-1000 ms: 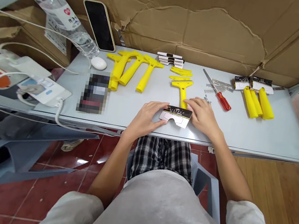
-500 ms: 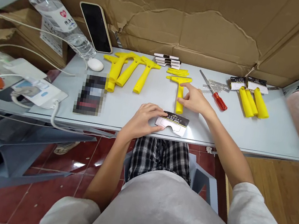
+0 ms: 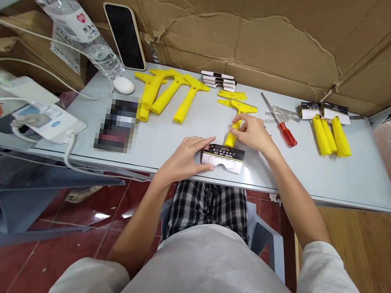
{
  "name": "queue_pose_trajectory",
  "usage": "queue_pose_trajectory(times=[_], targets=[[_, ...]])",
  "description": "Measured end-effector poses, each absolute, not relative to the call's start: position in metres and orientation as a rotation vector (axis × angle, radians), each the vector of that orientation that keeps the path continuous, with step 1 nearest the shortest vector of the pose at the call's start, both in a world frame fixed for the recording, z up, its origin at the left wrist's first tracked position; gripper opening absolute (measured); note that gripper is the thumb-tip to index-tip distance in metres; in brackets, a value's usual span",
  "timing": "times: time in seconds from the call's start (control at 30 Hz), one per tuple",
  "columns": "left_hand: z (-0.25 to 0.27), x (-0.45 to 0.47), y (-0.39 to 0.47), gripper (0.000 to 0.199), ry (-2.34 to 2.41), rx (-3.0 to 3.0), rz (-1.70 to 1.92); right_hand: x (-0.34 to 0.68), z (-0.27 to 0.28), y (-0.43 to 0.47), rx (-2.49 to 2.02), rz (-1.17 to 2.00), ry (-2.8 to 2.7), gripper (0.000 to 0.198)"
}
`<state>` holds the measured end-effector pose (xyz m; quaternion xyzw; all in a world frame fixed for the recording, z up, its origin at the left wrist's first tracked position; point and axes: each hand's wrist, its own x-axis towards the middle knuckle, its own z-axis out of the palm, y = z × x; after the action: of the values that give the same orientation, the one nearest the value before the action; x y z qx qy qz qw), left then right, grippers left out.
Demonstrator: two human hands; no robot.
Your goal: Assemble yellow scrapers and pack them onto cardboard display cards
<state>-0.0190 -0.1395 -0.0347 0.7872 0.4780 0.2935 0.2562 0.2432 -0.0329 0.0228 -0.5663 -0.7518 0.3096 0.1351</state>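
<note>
Here's the right hand (image 3: 251, 131), fingers pinched on the yellow scraper's (image 3: 231, 139) handle, over the surface (image 3: 354, 176), its lower end right by the card (image 3: 222, 159)! The left hand (image 3: 185, 159) holds that card's left end, thumb and fingers at its edges.

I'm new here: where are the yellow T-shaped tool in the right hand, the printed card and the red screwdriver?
Yellow T-shaped tool (image 3: 245, 108): head view, on its crosswise head.
Printed card (image 3: 222, 156): head view, mid-face.
Red screwdriver (image 3: 287, 135): head view, handle.
</note>
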Motion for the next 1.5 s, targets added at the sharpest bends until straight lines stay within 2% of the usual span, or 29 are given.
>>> queue_pose_trajectory(times=[0.1, 0.27, 0.4, 0.73, 1.07, 1.27, 1.5], targets=[[-0.035, -0.019, -0.14, 0.073, 1.283, 2.146, 0.795, 0.243, 0.025, -0.033, -1.612, 0.909, -2.188, 0.05], [-0.033, -0.018, -0.142, 0.058, 1.231, 2.108, 0.943, 0.244, 0.028, -0.036, -1.643, 0.919, -2.185, 0.042], [-0.033, -0.018, -0.141, 0.063, 1.203, 2.124, 0.944, 0.243, 0.03, -0.039, -1.656, 0.929, -2.13, 0.045], [-0.031, -0.018, -0.142, 0.07, 1.198, 2.099, 0.99, 0.242, 0.035, -0.041, -1.71, 0.974, -2.12, 0.035], [-0.035, -0.015, -0.139, 0.067, 1.313, 2.132, 0.856, 0.24, 0.036, -0.044, -1.69, 0.975, -2.056, 0.039], [-0.03, -0.015, -0.137, 0.062, 1.298, 2.055, 0.906, 0.245, 0.031, -0.037, -1.66, 0.936, -2.175, 0.041], [-0.029, -0.013, -0.136, 0.071, 1.343, 1.922, 0.93, 0.247, 0.028, -0.037, -1.603, 0.893, -2.209, 0.039]])
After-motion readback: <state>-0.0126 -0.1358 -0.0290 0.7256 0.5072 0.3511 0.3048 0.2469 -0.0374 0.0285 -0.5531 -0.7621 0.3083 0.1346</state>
